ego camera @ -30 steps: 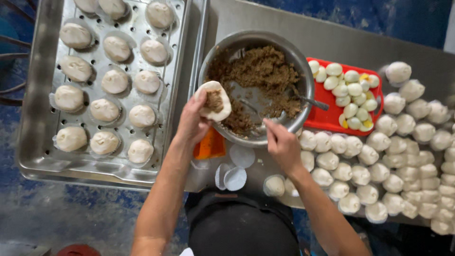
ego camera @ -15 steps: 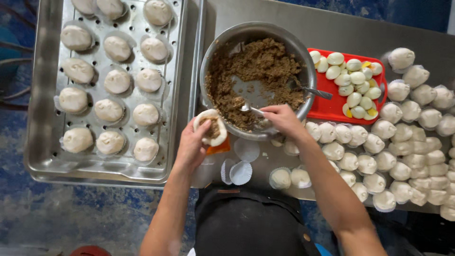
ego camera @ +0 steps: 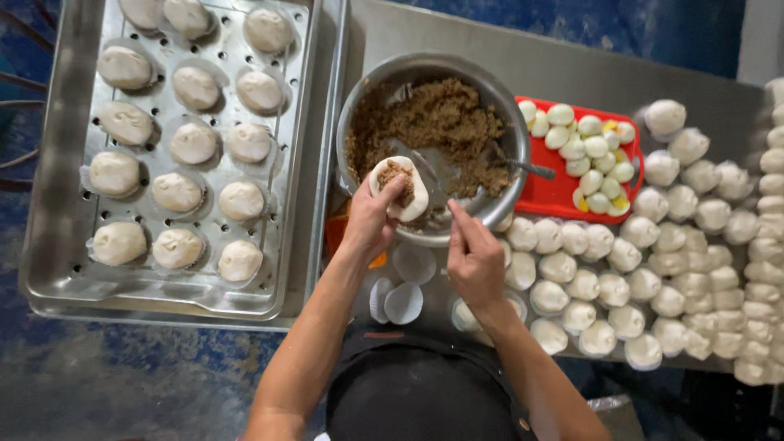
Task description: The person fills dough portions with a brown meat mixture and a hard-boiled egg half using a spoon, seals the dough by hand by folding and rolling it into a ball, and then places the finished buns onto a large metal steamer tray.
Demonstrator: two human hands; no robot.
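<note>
**Dough round cupped at the rim of the filling bowl**

The left hand [ego camera: 371, 216] is curling round a flattened white dough round [ego camera: 406, 188], fingers bent under it and thumb pressing on top, so the round is sitting open-faced in the palm with a small lump of brown filling in its middle. The hand is holding it right at the near rim of the metal bowl [ego camera: 359, 98], partly over the bowl's edge. The right hand [ego camera: 474, 261] is pinching a thin metal utensil [ego camera: 431, 173] between thumb and fingers; the fingers are closed tightly on its handle, and its tip is reaching into the bowl just beside the dough round.

The bowl is holding a heap of brown minced filling [ego camera: 437, 122], piled towards its far side, and a second spoon handle [ego camera: 531, 169] is sticking out over its right rim. Touching the bowl on the right, a red tray [ego camera: 543, 196] is carrying pale halved eggs. Beyond and nearer than that tray, rows of white dough balls [ego camera: 694, 237] are crowding the steel table [ego camera: 572, 69]. Left of the bowl, a perforated metal steaming tray [ego camera: 61, 245] is carrying finished buns [ego camera: 193, 143] on paper rounds. Just near of the bowl, loose paper liners [ego camera: 404, 302] are lying by the wrists. The floor below the table looks blue and mottled.
</note>
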